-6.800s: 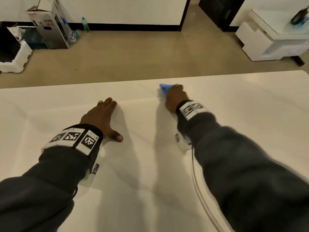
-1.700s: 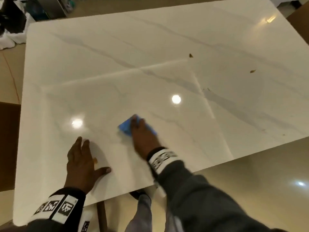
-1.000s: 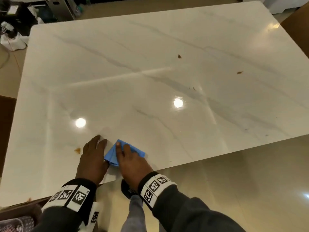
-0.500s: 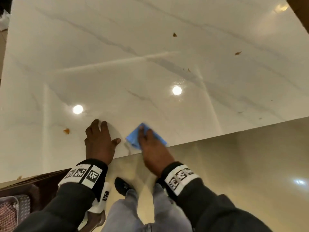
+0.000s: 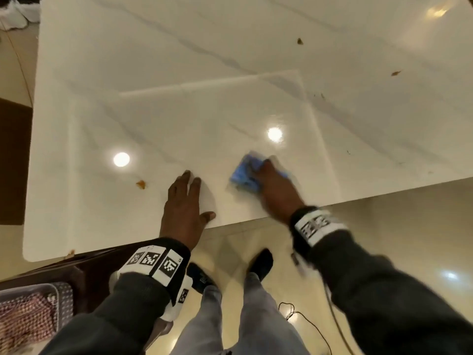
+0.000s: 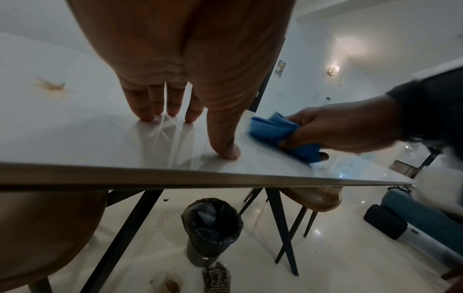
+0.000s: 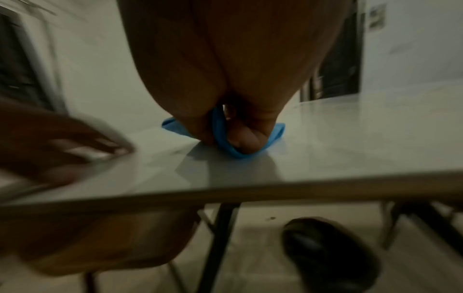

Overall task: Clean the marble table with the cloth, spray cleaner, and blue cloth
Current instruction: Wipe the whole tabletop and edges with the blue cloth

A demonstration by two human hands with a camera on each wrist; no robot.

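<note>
Blue cloth (image 5: pixel 243 175) blurred — bunched under right hand (image 5: pixel 277 193), fingers hidden

dark grey sleeves (image 5: pixel 384 298), white marker-printed wristbands (image 5: pixel 153 262), grey trousers (image 5: pixel 240 316)

Head view: warm, moderately bright indoor light. Two round ceiling-lamp reflections glare on the glossy worktop (image 5: pixel 179 111), with a softer highlight at its far right corner. The right hand (image 5: pixel 277 193) and blue cloth (image 5: pixel 243 175) are motion-blurred; the left hand (image 5: pixel 183 213) is sharp and casts a soft shadow to its right. Left wrist view: cool-toned, sharp, with a glowing wall lamp (image 6: pixel 334 70) and wide-angle bending at the edges. Right wrist view: dim, heavily blurred throughout.
</note>
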